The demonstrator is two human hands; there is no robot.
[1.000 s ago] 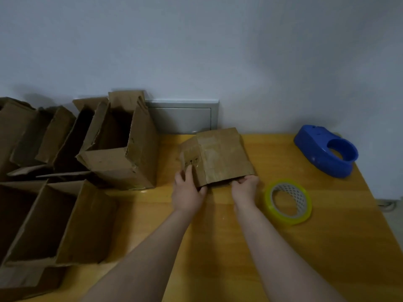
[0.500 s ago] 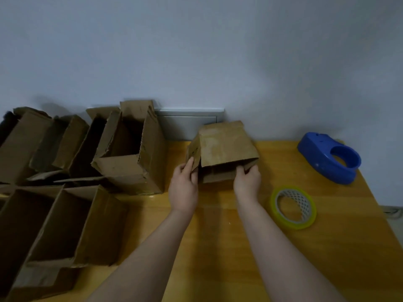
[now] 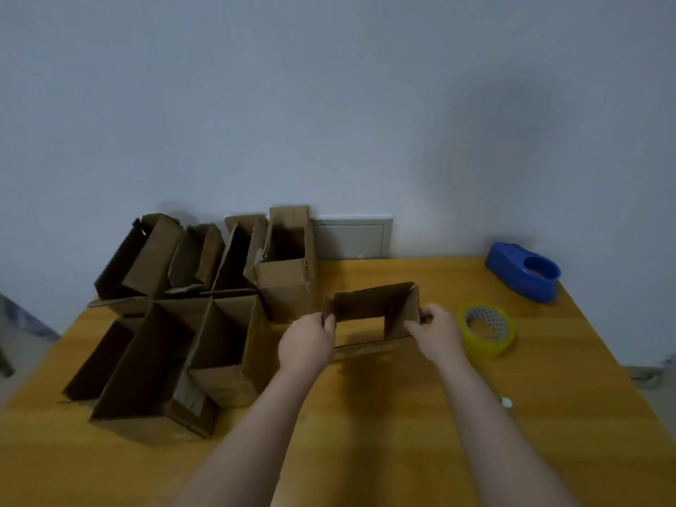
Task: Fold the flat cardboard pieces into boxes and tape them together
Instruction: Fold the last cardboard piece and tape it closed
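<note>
Cardboard boxes (image 3: 285,287): about eight, held box (image 3: 369,305) included; tape roll (image 3: 486,331): one; blue dispenser (image 3: 523,272): one

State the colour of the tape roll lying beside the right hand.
Yellow, with a pale core; the tape roll shows clearly in the head view.

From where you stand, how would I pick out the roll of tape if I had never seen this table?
Find the wooden table and look to its right half, away from the brown boxes crowding the left. The roll of tape lies flat just right of the right hand, nearer than the blue dispenser. It alone is a yellow ring with a pale core.
</note>
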